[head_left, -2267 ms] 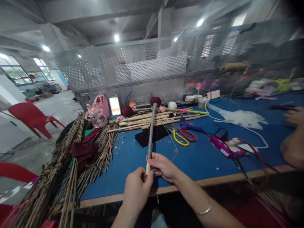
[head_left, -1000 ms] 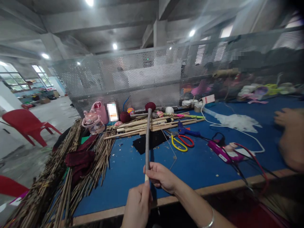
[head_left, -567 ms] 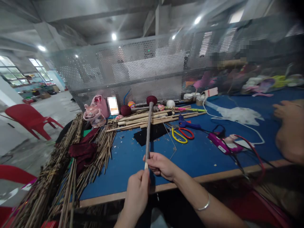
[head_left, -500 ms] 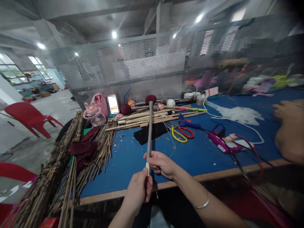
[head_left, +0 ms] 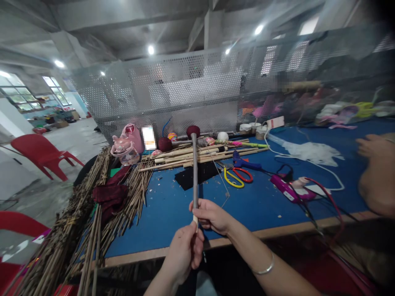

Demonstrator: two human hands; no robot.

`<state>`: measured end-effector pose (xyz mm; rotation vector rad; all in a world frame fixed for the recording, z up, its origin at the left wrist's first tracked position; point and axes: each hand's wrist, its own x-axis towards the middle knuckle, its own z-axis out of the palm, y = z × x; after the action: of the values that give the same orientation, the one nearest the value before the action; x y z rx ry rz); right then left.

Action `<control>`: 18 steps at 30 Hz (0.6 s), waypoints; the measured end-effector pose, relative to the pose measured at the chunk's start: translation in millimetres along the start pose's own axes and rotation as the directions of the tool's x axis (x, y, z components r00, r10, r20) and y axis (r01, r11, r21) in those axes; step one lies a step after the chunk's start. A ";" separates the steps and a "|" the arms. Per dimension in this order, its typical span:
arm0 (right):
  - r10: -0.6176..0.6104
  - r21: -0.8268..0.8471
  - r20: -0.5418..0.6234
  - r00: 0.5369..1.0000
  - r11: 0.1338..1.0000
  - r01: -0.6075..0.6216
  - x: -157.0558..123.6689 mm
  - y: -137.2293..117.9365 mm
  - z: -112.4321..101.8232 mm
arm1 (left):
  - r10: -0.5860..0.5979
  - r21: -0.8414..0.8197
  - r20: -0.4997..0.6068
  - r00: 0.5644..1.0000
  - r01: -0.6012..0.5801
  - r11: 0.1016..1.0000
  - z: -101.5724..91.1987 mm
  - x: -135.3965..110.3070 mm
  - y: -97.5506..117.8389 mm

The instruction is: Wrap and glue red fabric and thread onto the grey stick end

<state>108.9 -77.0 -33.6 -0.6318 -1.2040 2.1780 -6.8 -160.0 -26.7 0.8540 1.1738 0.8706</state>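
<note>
Both my hands hold one long thin stick (head_left: 194, 172) upright in front of me, above the near edge of the blue table (head_left: 173, 205). A dark red ball (head_left: 193, 131) caps the stick's top end. My left hand (head_left: 185, 253) is closed round the pale bottom end. Just above it, my right hand (head_left: 211, 216) pinches the grey shaft; a silver bangle (head_left: 262, 269) sits on that wrist. A thin thread (head_left: 219, 174) hangs beside the stick.
A heap of thin canes (head_left: 92, 213) with dark red cloth (head_left: 109, 195) covers the table's left. Behind lie wooden sticks (head_left: 200, 154), a pink kettle (head_left: 126, 144), scissors (head_left: 237, 176) and a pink glue gun (head_left: 291, 189). Another person's hand (head_left: 373, 150) works at the right. Red chair (head_left: 40, 154) stands left.
My left hand has slid a little lower and right along the stick's end. The stick stays upright, its ball shifted slightly left; the camera view wobbled.
</note>
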 end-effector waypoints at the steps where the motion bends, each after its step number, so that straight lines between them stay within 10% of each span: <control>1: -0.005 -0.011 -0.002 1.000 1.000 0.005 -0.4 0.3 0.0 | -0.020 -0.034 0.024 1.000 0.021 0.999 1.3 -0.3 -1.8; 10: 0.032 -0.245 -0.079 0.996 0.968 -0.051 4.8 -1.2 8.6 | 0.411 0.523 -0.230 0.882 -0.244 0.817 -17.3 -5.5 8.6; 15: 0.032 -0.411 -0.053 0.998 0.910 -0.051 5.3 -1.7 17.4 | 0.044 -0.056 -0.038 0.998 -0.046 0.997 -16.6 4.3 23.3; 18: 0.007 -0.569 -0.117 0.993 0.819 -0.072 1.2 -6.5 21.3 | -0.118 -0.200 0.010 0.993 0.118 0.973 -14.0 14.6 29.9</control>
<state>96.0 -86.1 -17.7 -1.0127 -1.8154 1.7626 -21.6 -132.9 -8.0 0.6130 1.1063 0.8755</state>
